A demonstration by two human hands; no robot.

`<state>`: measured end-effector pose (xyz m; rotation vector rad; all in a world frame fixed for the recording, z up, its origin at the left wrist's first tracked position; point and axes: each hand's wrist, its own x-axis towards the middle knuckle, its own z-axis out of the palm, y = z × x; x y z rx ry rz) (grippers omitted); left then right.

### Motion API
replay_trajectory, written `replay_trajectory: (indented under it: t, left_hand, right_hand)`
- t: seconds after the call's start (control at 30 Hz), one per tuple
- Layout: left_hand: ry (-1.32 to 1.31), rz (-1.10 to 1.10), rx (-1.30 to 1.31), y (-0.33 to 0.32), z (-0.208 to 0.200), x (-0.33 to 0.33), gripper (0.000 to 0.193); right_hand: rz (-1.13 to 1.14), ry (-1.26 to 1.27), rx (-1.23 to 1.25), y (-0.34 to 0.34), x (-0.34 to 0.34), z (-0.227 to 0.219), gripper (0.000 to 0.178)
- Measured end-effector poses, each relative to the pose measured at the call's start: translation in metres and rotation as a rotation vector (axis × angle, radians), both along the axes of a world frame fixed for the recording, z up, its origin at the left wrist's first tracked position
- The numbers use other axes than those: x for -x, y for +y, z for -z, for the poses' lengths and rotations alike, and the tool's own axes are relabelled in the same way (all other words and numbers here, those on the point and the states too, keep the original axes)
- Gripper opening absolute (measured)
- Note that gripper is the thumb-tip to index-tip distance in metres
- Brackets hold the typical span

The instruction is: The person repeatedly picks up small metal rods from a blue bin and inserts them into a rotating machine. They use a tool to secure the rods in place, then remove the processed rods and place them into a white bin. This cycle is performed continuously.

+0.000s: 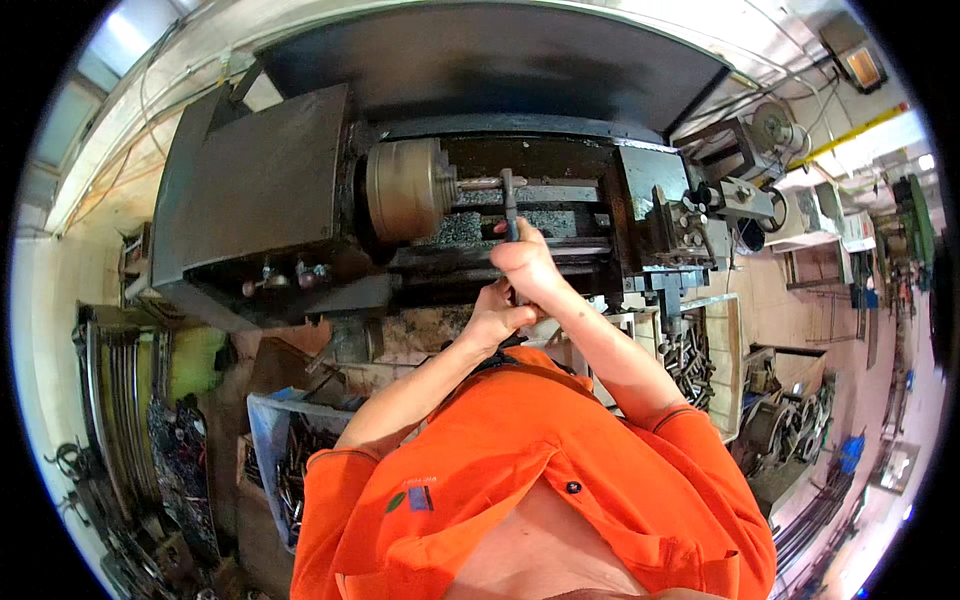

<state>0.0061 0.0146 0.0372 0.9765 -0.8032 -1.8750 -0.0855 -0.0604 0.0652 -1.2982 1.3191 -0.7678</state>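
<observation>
A long, narrow dark tool (511, 207) is gripped in both my hands, pointing away from me over the lathe bed. Its far end meets a slim metal rod (485, 184) that sticks out to the right from the lathe chuck (408, 190); I cannot make out the tool's exact kind. My right hand (527, 266) wraps around it nearer the rod, fingers closed. Closer to my body, my left hand (495, 318) is closed around its near end. Metal chips (465, 228) lie on the bed under the rod.
The dark headstock (260, 190) with levers stands left of the chuck. To the right are the tool post (685, 220) and the tailstock (745, 200). Below the lathe are a blue-edged bin (268, 440) of metal parts and a tray (735, 370) holding several short rods.
</observation>
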Motion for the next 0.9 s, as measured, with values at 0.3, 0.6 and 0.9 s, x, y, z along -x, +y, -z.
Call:
replay_trajectory:
  t: [0.3,0.6,0.9]
  left_hand:
    - [0.049,-0.076,0.032,0.008,0.006,0.004,0.044]
    - [-0.047,-0.080,-0.072,0.008,0.013,0.005,0.026]
    - [-0.137,-0.092,-0.014,0.007,-0.002,0.028,0.030]
  right_hand:
    - [0.059,-0.229,-0.095,0.003,0.003,0.009,0.027]
    - [-0.072,-0.077,-0.159,-0.012,0.005,0.019,0.032]
    - [0.147,-0.140,-0.239,-0.043,0.040,0.048,0.036]
